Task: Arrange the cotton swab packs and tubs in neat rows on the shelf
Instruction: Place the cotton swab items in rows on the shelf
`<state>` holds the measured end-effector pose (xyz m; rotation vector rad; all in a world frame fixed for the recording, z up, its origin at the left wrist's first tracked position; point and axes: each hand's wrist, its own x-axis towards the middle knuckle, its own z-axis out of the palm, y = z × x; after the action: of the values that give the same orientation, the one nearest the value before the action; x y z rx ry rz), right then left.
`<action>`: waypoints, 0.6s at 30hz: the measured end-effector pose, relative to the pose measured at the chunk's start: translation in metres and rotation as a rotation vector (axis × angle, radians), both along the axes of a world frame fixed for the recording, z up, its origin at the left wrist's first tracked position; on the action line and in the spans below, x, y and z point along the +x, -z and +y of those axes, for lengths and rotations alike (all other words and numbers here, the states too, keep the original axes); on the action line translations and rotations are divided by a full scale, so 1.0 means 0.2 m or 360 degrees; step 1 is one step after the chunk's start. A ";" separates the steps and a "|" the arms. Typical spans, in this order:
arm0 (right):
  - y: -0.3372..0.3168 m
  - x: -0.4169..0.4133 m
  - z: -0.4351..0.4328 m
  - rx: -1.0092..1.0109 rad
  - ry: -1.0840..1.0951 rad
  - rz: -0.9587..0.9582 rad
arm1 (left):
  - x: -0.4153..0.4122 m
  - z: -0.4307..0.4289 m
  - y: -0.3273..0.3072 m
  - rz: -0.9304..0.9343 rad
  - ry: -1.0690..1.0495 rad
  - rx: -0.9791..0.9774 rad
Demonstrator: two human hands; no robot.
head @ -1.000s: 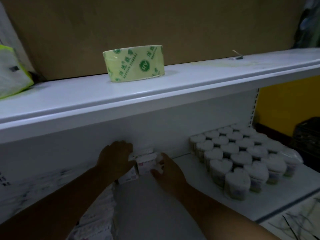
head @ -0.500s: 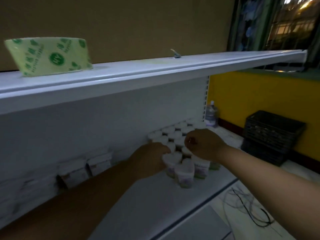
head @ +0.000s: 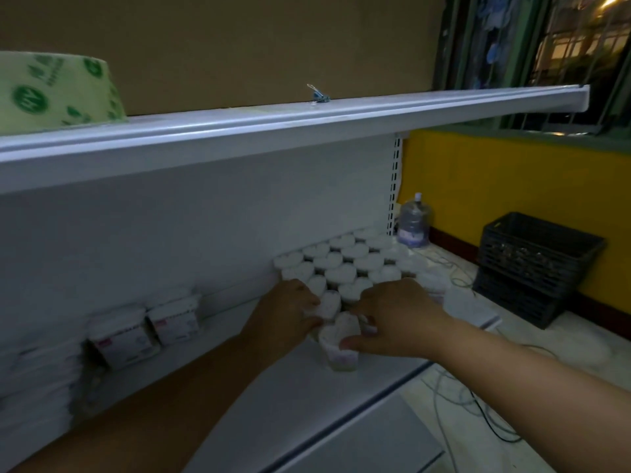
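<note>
Cotton swab tubs [head: 345, 268] with white heart-shaped lids stand packed in rows on the lower shelf [head: 266, 404], against its back panel and toward its right end. One front tub [head: 339, 346] stands nearest the shelf's front edge, just ahead of the block and close against its neighbours, between the person's two bare hands. The right grip [head: 399, 319] comes in from the right with its thumb pressed along the near side of the front tub and its fingers curled over the far edge of the lid, so it has that tub clasped. The left grip [head: 286, 315] reaches in from the left, its fingers curled against the side of the tub just behind the front one. Whether it clasps that tub or only touches it cannot be told, since the fingertips are blurred. Left of the hands, well apart from the tubs, two boxy cotton swab packs [head: 124, 336] stand side by side against the back panel, and a blurred white stack [head: 37, 380] lies at the far left. On the upper shelf [head: 341, 121] sit a roll of green-printed tape [head: 58, 87] at the left and a small binder clip [head: 319, 96] near the middle. Beyond the lower shelf's right end a water bottle [head: 413, 223] stands by the yellow wall [head: 512, 186], a black crate [head: 536, 264] rests on the floor, and cables [head: 461, 397] trail below.
</note>
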<state>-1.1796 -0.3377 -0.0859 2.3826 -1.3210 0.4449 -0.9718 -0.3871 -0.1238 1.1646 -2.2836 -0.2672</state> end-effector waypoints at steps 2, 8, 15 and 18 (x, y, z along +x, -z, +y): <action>0.03 0.00 -0.01 0.0026 -0.0009 -0.0059 | 0.01 -0.01 0.00 -0.0015 0.0010 0.0017; 0.09 0.02 -0.03 -0.0035 -0.0076 -0.0108 | 0.02 -0.02 -0.01 0.0005 -0.0058 0.0061; -0.06 0.17 -0.11 -0.0095 -0.0104 -0.0283 | 0.17 0.06 -0.17 -0.0279 -0.0194 -0.0039; -0.14 0.45 -0.21 0.0270 -0.0143 -0.0211 | 0.41 0.05 -0.29 -0.0593 -0.0457 0.0078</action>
<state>-1.0903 -0.3803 -0.0570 2.6001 -1.3617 0.5446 -0.8902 -0.3764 -0.0665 1.6629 -2.3838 0.0063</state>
